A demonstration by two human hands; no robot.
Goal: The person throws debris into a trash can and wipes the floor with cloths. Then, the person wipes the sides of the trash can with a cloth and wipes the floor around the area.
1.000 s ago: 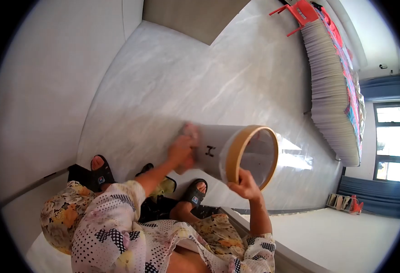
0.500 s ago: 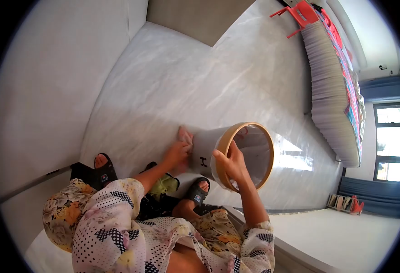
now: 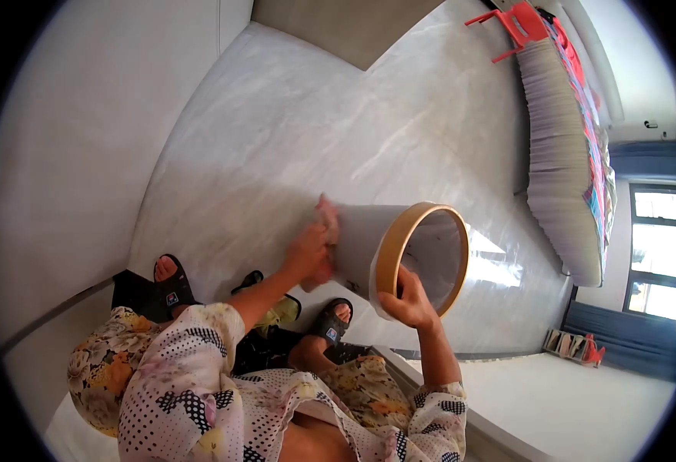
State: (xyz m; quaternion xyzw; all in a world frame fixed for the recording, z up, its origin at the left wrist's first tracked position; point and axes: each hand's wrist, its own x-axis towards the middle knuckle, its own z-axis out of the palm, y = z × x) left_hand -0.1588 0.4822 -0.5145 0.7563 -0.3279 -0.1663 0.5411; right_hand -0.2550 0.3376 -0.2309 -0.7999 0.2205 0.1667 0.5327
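Observation:
A grey-white trash bin [image 3: 365, 231] with a tan ring rim [image 3: 397, 250] stands on the floor, its opening on the right of the picture. A thin translucent liner [image 3: 376, 304] hangs over the rim. My right hand [image 3: 411, 299] grips the near part of the rim, thumb outside and fingers over the edge. Down at the bin's base, my left hand [image 3: 307, 252] is closed on a crumpled pink cloth-like thing [image 3: 328, 215] against the bin's wall. Some fingers of the left hand are hidden.
My sandalled feet [image 3: 172, 281] rest on the glossy floor [image 3: 276, 131], with a yellow-green item [image 3: 282, 312] between them. A skirted bed [image 3: 557, 154] and red chair [image 3: 524, 27] stand farther off. A shoe rack [image 3: 572, 346] is near the curtain [image 3: 622, 339].
My right hand has shifted lower along the rim, its fingers now reaching less far inside. The left hand and pink thing have moved slightly up the picture along the bin's base.

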